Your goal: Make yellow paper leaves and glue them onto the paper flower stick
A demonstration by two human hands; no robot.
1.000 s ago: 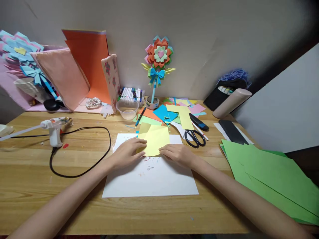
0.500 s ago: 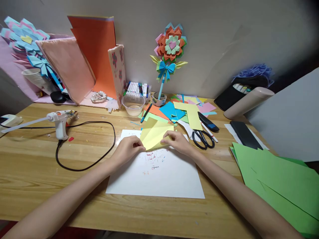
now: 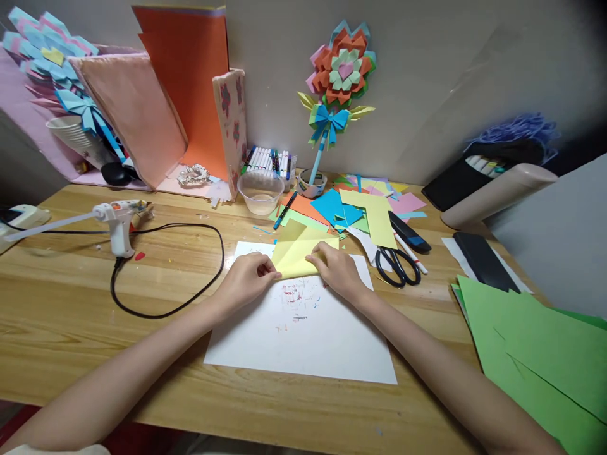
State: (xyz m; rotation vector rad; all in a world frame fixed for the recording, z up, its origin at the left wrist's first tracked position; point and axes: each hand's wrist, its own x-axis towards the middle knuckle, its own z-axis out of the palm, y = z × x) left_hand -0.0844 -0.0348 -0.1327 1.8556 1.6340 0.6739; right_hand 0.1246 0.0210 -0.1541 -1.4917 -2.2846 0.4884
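A creased yellow sheet of paper [image 3: 296, 249] is held between my two hands, its near edge folded over into a narrow strip. My left hand [image 3: 251, 277] pinches the sheet's near left corner between thumb and fingers. On the other side, my right hand [image 3: 336, 268] has thumb and fingertips closed on the near edge towards the right. Both hands rest over a white sheet [image 3: 303, 344] with red, blue and orange marks on it.
A white glue gun [image 3: 121, 227] with a looping black cord lies left. Black-handled scissors [image 3: 397, 266], a yellow paper piece [image 3: 377, 215] and coloured scraps lie beyond my right hand. Behind stand a clear plastic bowl [image 3: 260, 194] and a paper flower [image 3: 344, 72]. Green sheets [image 3: 535, 344] lie right.
The near edge of the yellow paper, raised and loose before, is now folded down flatter and straighter between my hands. The whole view has shifted slightly.
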